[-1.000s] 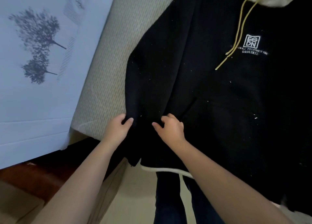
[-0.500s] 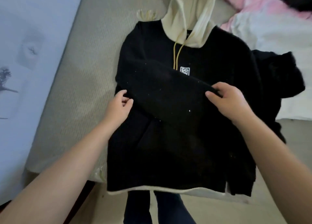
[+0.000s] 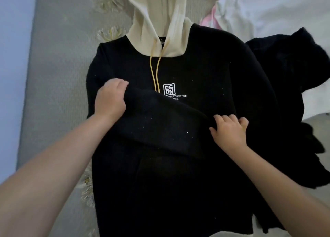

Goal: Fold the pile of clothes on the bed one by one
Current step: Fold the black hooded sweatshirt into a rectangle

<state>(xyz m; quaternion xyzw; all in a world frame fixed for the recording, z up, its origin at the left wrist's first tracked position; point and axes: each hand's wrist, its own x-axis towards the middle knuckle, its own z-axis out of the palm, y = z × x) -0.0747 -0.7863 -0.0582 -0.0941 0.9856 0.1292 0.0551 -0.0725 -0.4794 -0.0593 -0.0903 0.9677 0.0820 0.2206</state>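
change: half a second back the sleeve lay lower across the hoodie's belly with the right hand at its far end; now it sits higher, slanting across the chest and covering the lower edge of the logo, and the view has closed in on the garment.
meaning: judged from this, the left sleeve is folded in over the front; the other sleeve and the body folds are not yet done, so this garment is at an early step.
bed (image 3: 53, 93): grey-beige cover with pale flower prints, bare strip to the left of the hoodie.
left hand (image 3: 109, 101): at the upper left end of the sleeve, near the shoulder; fingers (image 3: 120, 84) curled together over the sleeve's top edge, gripping the cloth.
hoodie (image 3: 205, 72): black, face up on the bed, hem toward the person.
hood (image 3: 159, 22): cream, laid flat above the neck, yellow drawstrings (image 3: 154, 76) running down under the sleeve.
sleeve (image 3: 160, 122): a thick black band, slanting from upper left to lower right across the chest.
right hand (image 3: 229, 133): at the sleeve's lower right end; fingers (image 3: 226, 119) bent and slightly spread, tips digging into the cloth, thumb out to the left.
dark clothes (image 3: 294, 67): rumpled black heap just beside the hoodie's right shoulder.
pink and white bedding (image 3: 259, 11): bunched at upper right.
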